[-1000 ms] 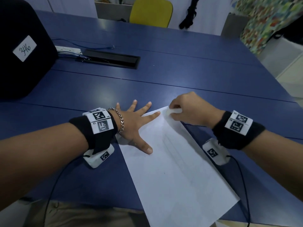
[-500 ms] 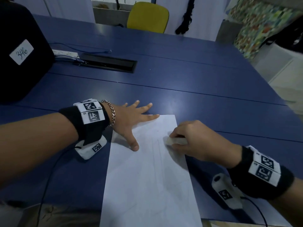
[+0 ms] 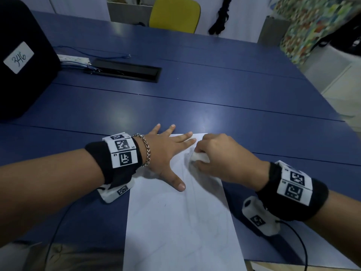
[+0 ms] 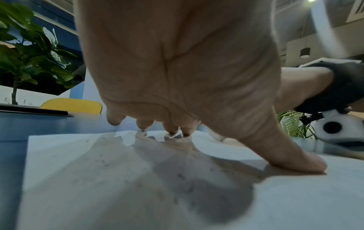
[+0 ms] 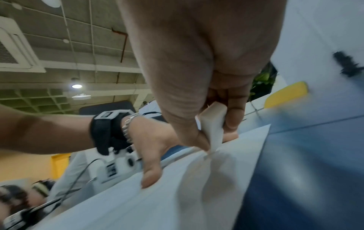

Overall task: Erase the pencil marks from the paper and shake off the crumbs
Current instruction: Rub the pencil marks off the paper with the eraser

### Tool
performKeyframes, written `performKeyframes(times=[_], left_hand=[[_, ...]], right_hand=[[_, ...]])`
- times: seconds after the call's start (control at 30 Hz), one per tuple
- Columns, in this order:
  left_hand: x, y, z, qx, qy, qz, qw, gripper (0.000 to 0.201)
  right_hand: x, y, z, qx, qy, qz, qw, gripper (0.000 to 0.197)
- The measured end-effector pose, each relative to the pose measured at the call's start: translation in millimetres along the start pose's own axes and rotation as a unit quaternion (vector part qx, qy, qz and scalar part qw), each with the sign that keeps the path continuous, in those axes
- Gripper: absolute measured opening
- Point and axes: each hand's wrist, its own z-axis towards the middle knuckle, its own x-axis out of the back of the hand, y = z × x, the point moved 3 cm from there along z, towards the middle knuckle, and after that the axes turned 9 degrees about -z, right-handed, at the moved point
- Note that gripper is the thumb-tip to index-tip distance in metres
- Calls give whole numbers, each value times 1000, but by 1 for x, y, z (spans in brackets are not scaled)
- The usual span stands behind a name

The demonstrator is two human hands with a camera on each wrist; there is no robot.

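Observation:
A white sheet of paper point(image 3: 175, 222) with faint pencil lines lies on the blue table point(image 3: 224, 106), reaching past the near edge. My left hand point(image 3: 166, 151) lies flat with spread fingers on the sheet's far left corner, thumb point(image 4: 291, 157) pressed on the paper point(image 4: 118, 186). My right hand point(image 3: 218, 155) pinches a white eraser point(image 3: 199, 157) and holds its tip on the paper near the far edge, close to the left fingertips. In the right wrist view the eraser point(image 5: 213, 124) sits between thumb and fingers, its lower end touching the paper point(image 5: 177, 194).
A black case point(image 3: 21, 61) with a label reading 346 stands at the far left. A white power strip point(image 3: 75, 58) and a black cable hatch point(image 3: 125, 70) lie beyond the hands. A yellow chair point(image 3: 174, 13) is behind the table. Cables hang from both wrists.
The right hand with the eraser swept down the sheet toward me, then back up to the far end beside the left fingertips. The paper now lies straighter. The left hand stays flat on it.

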Motion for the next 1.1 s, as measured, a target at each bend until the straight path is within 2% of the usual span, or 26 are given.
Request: performKeyframes(times=[0.1, 0.23, 0.33, 0.4, 0.47, 0.6, 0.7, 0.77, 0.8, 0.93, 1.0, 1.1], left_hand=[[0, 1, 0, 3, 2, -6, 1000, 145], [-1, 1, -1, 13, -6, -1, 1000, 144], [-2, -1, 0, 5, 1, -11, 1000, 145], [-3, -2, 1, 1, 4, -14, 1000, 145], [-3, -2, 1, 3, 0, -18, 1000, 145], [-4, -3, 1, 10, -9, -13, 1000, 145], [-4, -3, 1, 3, -1, -15, 1000, 145], [-5, -3, 2, 1, -1, -19, 1000, 145], [-5, -3, 3, 1, 0, -20, 1000, 145], [-7, -5, 4, 9, -7, -17, 1000, 148], [-7, -6, 4, 8, -5, -18, 1000, 148], [-6, -5, 4, 4, -3, -24, 1000, 146]], right_hand=[[0, -1, 1, 23, -10, 10, 1000, 17], [6, 19, 7, -39, 0, -9, 999, 19], [3, -11, -1, 19, 23, 13, 999, 12], [-1, -23, -3, 56, 7, 29, 998, 15], [0, -8, 2, 29, -13, 45, 998, 16], [4, 14, 7, -26, 17, -10, 999, 17], [2, -19, -2, 56, 4, 8, 998, 16], [-1, -30, -4, 110, -41, 8, 993, 20], [-1, -26, -1, 110, -49, 7, 993, 21], [5, 3, 11, 8, -5, -7, 1000, 16], [7, -7, 6, 29, 5, -9, 1000, 11], [2, -32, -4, 99, -36, 0, 994, 14]])
